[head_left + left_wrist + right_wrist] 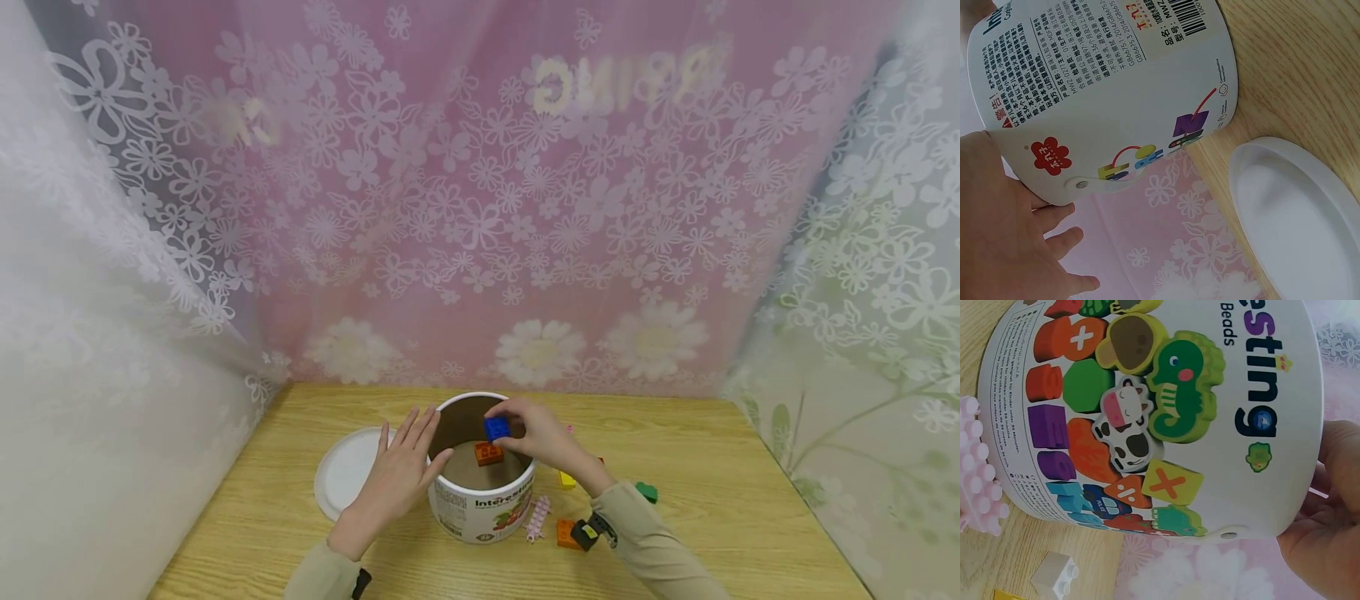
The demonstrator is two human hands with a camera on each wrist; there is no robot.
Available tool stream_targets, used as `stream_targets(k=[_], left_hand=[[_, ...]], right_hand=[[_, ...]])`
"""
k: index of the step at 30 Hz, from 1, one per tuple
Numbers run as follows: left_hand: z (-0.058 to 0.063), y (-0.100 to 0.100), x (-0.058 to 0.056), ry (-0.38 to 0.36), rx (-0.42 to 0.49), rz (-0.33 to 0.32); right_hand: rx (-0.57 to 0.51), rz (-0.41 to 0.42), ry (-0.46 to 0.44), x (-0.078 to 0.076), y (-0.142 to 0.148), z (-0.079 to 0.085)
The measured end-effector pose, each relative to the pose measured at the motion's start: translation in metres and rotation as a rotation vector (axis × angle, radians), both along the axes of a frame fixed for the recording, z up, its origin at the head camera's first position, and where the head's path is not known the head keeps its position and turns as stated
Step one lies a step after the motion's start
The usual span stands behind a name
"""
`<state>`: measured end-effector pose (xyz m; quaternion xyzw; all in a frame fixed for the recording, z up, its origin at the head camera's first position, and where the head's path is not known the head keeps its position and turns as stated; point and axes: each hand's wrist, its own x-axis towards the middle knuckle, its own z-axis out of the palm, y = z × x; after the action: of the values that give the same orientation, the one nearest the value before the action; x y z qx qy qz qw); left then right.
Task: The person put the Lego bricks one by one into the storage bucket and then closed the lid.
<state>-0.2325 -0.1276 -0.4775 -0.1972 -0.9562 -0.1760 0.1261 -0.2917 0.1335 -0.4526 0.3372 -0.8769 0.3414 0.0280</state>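
Observation:
A round white bucket [450, 504] with printed sides stands on the wooden table, its top uncovered. Inside it, on the bottom, lies an orange toy brick [489, 453]. My right hand [551, 437] pinches a blue toy brick [497, 429] between thumb and fingers, over the bucket's mouth. At the left rim, my left hand [405, 467] rests with its fingers extended and nothing in its grip. The right wrist view shows part of the right hand [1325, 519] at the rim, with the blue brick hidden behind the wall.
Left of the bucket lies a white lid [345, 471], partly behind the left hand. On the right are a knobbly pink piece [537, 518], an orange brick [567, 534], a yellow piece [567, 480], a green piece [647, 492] and a white brick [1055, 575].

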Motion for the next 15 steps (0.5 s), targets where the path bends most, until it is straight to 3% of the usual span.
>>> stream_targets(k=[9,15], left_hand=[[-0.002,-0.0006,-0.0011,0.004,0.001,-0.002],[-0.0025,-0.0007,-0.0012,-0.001,0.003,-0.003]], right_hand=[[0.016,-0.001,0.024,0.002,-0.0012,-0.0029],[-0.064,-0.007,-0.026,0.0027,-0.0009,-0.0051]])
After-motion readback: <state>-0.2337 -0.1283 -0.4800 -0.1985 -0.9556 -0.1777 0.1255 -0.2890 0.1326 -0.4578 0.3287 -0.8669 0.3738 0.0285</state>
